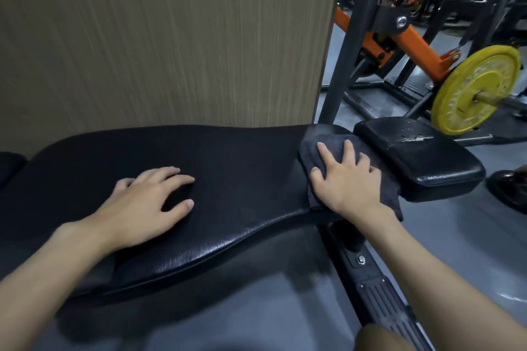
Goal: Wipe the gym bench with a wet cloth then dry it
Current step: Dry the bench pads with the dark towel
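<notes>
While the left hand (145,205) rests palm down on the long black pad of the gym bench (242,174) left of centre, its fingers are spread and only slightly bent, holding nothing. The right hand (346,179) lies right of centre, flat on top of a dark folded cloth (310,148) — fingers straight and fanned apart, pressing the cloth down rather than curling round it. The cloth sits at the right end of the long pad, draped over the gap where that pad meets the shorter seat pad (422,157), and its lower edge hangs past the pad's near side under the wrist. The seat pad shows a pale, scuffed patch on its upper surface. Whether the cloth is wet cannot be told.

A wood-grain panel (171,37) fills the upper left of the frame, just behind the bench. To its right a black upright post (350,51) rises toward the top edge, with an orange machine frame (413,43) beyond it. A yellow weight plate (476,88) on a bar stands at the right edge, above the seat pad. Below the bench lies grey floor (456,236), and a black base rail (382,302) with a ribbed step runs toward the lower right — a dark shoe (510,188) shows at the far right edge.
</notes>
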Demonstrator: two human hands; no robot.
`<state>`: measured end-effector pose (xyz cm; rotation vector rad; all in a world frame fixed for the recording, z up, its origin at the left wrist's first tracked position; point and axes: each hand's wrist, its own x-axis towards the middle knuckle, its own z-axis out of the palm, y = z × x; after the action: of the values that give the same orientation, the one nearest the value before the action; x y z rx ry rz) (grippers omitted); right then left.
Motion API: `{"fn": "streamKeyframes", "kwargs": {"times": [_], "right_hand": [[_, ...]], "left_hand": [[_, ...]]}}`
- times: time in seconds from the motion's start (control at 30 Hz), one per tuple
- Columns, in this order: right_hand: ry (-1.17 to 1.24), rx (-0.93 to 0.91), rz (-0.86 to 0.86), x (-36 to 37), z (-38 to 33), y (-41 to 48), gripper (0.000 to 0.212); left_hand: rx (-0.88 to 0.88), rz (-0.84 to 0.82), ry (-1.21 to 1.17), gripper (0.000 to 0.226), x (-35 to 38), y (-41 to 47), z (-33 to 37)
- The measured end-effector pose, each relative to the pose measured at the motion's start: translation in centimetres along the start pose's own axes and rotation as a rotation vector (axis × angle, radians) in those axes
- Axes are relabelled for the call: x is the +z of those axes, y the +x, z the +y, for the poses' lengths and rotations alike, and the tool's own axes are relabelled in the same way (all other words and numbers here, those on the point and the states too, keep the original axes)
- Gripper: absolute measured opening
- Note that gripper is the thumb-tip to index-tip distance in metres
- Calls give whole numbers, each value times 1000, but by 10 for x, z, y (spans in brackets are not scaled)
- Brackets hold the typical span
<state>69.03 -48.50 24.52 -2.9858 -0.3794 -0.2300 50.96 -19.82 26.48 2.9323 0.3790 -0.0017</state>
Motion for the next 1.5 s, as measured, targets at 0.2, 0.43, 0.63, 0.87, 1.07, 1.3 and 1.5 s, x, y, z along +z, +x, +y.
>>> {"fn": "streamKeyframes", "kwargs": {"times": [0.2, 0.43, 0.63, 0.87, 1.07, 1.3, 1.5], "right_hand": [[7, -128, -17, 3, -75, -24, 67], [2, -217, -51, 6, -166, -60, 66], [-6, -266, -67, 7, -255, -101, 66], [17, -301, -105, 7, -353, -147, 65], [34, -411, -113, 11, -418, -174, 66], [125, -600, -85, 12, -407, -199, 63], [102, -490, -34, 5, -326, -195, 66]], "left_hand": [[63, -42, -35, 56, -4, 2, -11], [104, 39, -65, 51, -13, -29, -80], [130, 94, -54, 46, -21, -69, -155], [203, 168, -151, 31, -29, -104, -226], [139, 260, -361, 26, -26, -116, -261], [38, 404, -533, 37, -24, -120, -258], [66, 257, -344, 33, -14, -125, -222]]}}
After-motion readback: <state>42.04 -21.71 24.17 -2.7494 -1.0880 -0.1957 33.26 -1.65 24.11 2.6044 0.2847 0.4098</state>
